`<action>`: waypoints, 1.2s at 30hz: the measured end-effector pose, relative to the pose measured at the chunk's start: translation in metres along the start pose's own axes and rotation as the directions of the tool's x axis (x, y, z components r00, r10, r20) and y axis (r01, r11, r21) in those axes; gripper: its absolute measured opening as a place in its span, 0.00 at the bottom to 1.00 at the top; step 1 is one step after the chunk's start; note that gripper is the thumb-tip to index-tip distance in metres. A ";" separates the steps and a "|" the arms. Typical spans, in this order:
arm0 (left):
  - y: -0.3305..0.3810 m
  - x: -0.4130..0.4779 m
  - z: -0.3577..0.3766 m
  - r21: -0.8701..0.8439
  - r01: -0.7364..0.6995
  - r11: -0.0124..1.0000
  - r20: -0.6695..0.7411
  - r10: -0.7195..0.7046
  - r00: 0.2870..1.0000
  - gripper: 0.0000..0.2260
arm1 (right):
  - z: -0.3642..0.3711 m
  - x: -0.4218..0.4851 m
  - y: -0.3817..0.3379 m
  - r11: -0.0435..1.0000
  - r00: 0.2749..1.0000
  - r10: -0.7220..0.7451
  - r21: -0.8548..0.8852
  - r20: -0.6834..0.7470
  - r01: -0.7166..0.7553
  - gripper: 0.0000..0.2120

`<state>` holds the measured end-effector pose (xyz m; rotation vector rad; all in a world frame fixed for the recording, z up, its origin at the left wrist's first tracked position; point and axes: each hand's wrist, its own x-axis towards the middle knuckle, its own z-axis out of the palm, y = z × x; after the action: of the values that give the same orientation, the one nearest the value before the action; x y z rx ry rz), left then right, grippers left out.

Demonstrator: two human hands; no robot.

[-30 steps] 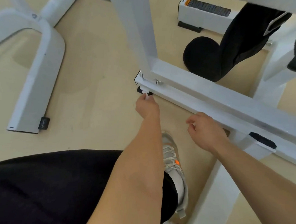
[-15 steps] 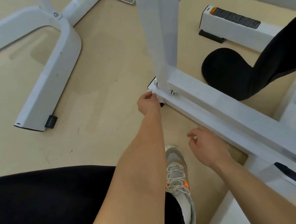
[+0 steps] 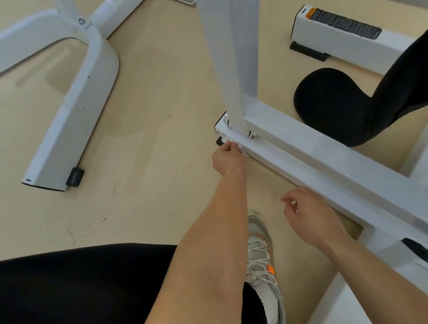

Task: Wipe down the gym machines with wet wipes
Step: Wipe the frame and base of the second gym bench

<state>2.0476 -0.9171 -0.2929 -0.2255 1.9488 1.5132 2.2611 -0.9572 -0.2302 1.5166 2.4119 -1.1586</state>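
Note:
A white gym machine frame has a low base beam [image 3: 332, 170] running from centre to lower right, with an upright post [image 3: 232, 49] rising from its near end. My left hand [image 3: 229, 158] grips a small white wet wipe [image 3: 239, 147] and presses it against the side of the beam's end, just below the post. My right hand [image 3: 307, 216] hovers beside the beam further right, fingers loosely curled, holding nothing. Most of the wipe is hidden inside my fingers.
Another white machine's curved foot [image 3: 67, 134] lies on the beige floor at left. A black padded roller [image 3: 329, 103] and a white base with a warning label [image 3: 342, 28] sit beyond the beam. My shoe [image 3: 261, 263] and black-clad leg [image 3: 78, 292] are below.
My view has shifted so the frame sits further right and lower. My left hand stays at the beam's end with the wipe, moved slightly along it. My right hand has barely moved.

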 end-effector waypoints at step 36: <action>-0.063 -0.127 0.019 0.010 0.260 0.965 0.265 -0.254 0.930 0.10 | -0.019 -0.081 0.024 0.989 0.988 0.142 -0.044 0.052 -0.140 0.14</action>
<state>2.1850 -0.9509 -0.2711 -0.2647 1.6211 1.3233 2.3274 -1.0006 -0.1959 1.5925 2.2384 -1.1012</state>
